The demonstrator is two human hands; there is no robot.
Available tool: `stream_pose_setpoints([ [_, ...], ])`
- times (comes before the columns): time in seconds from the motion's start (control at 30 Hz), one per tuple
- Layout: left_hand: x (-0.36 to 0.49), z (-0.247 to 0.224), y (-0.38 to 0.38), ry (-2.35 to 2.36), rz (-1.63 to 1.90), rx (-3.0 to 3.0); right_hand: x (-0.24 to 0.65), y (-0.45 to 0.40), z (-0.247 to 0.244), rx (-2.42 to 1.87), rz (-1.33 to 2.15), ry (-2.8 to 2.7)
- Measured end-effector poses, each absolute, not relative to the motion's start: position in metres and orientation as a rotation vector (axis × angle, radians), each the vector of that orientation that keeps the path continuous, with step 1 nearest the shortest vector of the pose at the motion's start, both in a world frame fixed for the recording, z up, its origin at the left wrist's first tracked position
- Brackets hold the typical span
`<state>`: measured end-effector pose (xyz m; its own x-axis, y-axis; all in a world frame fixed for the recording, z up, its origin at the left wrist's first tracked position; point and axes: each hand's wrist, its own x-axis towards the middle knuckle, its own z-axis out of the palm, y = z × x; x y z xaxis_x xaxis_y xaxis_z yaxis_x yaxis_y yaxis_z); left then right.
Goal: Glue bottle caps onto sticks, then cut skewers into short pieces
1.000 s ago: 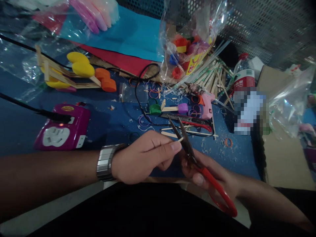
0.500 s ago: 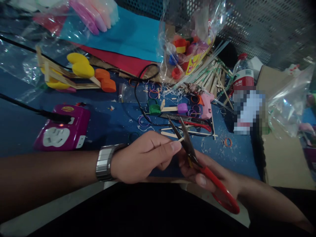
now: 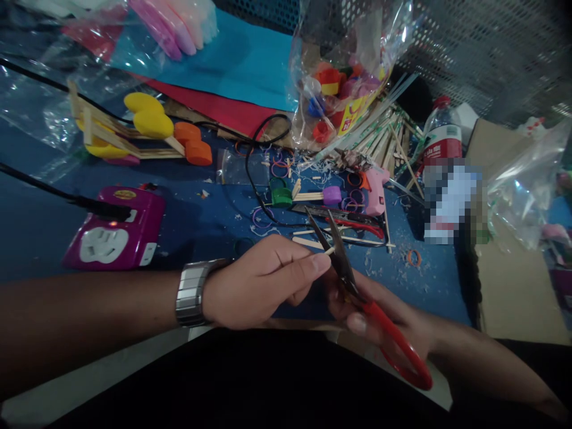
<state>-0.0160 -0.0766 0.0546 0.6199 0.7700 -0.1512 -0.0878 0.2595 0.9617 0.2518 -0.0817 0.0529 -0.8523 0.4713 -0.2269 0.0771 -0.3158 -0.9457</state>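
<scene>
My left hand (image 3: 263, 280) pinches a short pale stick (image 3: 329, 251) between thumb and fingers; only its tip shows. Red-handled scissors (image 3: 397, 345) are in my right hand (image 3: 370, 304), with the blades parted and pointing up and away. The stick's tip lies at the blades, close to where they cross. Beyond the hands, a small piece made of sticks (image 3: 308, 196) joins a green ring (image 3: 281, 193) and a purple one (image 3: 332, 195). A pink glue gun (image 3: 376, 192) lies to its right, above a red-handled tool (image 3: 357, 223).
A purple power socket (image 3: 116, 229) with black cables sits at left, below a stick frame (image 3: 134, 145) with yellow and orange parts. Behind are coloured sheets (image 3: 250, 53) and a bag of caps. A bottle (image 3: 442, 137) and cardboard (image 3: 513, 286) stand right.
The view has shifted very slightly. Both hands keep their grip, and the stick's tip stays at the parted blades.
</scene>
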Motion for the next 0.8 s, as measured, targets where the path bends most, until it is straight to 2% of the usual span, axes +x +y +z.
stream_pose_setpoints([
  [0.5,-0.0153,0.0543,-0.0752,0.605,0.621,1.145,0.2512,-0.0847,0.0545,-0.772,2.256,-1.692],
  [0.8,-0.0108,0.0517,-0.0769,0.508,0.604,0.908,0.2471,-0.0841,0.0557,-0.758,2.244,-1.611],
])
